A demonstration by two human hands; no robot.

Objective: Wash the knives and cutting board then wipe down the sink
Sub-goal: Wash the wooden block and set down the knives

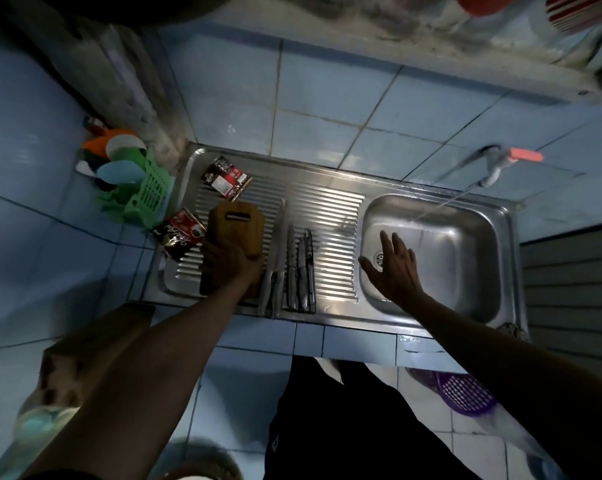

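The left hand (228, 261) grips the near end of the wooden cutting board (238, 225), probably stiff, fairly heavy and slippery when wet, while the right hand (394, 263) hovers with fingers spread over the sink (465, 244).

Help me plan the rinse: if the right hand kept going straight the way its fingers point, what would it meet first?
Probably the falling water stream from the tap; the right hand is spread over the sink basin, fingers aimed toward it. Depth is uncertain.

left hand (228, 261) on cutting board (236, 226) — right hand (394, 263) spread over sink (465, 244)
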